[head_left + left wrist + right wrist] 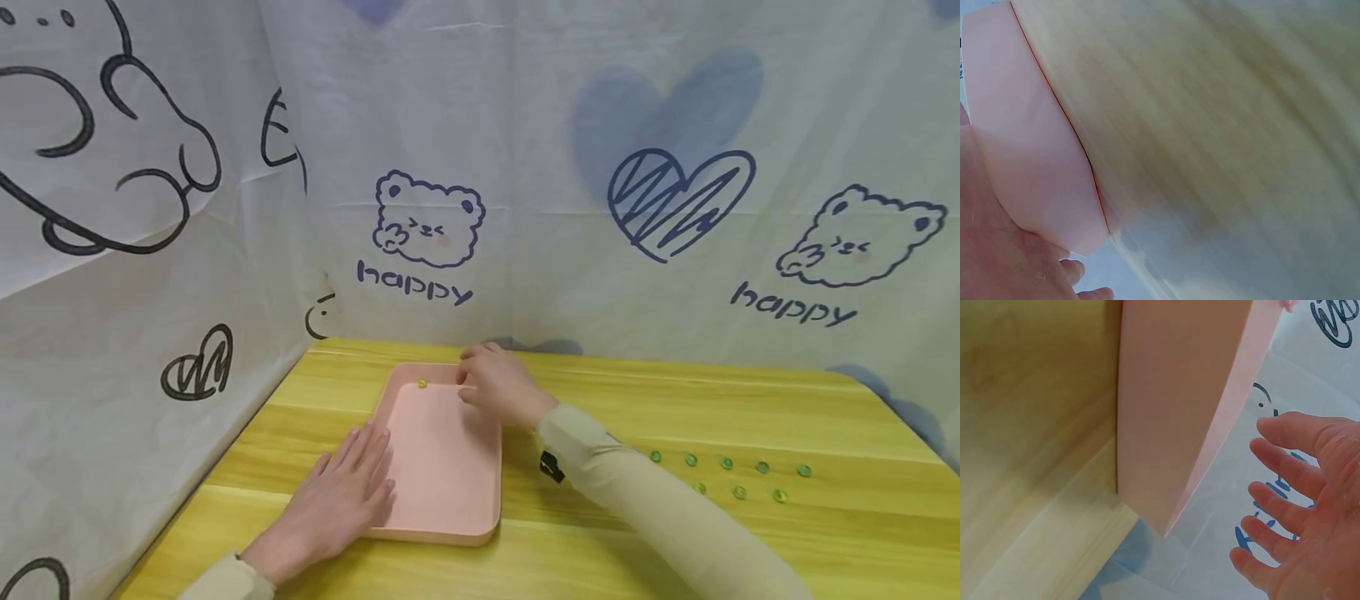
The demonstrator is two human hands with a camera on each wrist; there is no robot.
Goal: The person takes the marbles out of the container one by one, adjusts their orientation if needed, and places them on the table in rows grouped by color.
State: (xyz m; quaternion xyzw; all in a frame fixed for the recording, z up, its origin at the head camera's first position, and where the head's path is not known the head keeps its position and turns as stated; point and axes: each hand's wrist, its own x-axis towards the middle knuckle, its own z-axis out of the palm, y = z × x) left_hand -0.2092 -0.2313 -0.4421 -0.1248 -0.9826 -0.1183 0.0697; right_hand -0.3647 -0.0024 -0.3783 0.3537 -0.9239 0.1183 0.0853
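A shallow pink tray (442, 492) lies on the table in the head view, with one small yellow bead (422, 384) in its far left corner. My left hand (337, 504) rests along the tray's left rim, its fingers extended. In the left wrist view that hand (1004, 237) lies against the tray's side wall (1035, 137). Over the far right corner of the tray hovers my right hand (504, 387). The right wrist view shows this hand (1310, 506) with fingers spread apart and nothing in them, beside the tray's outer wall (1172, 394).
Several green glass beads (727, 463) sit in two rows on the yellow wood-grain table (675, 550), right of the tray and around my right forearm. Printed white cloth (540, 250) hangs behind the table and along its left side.
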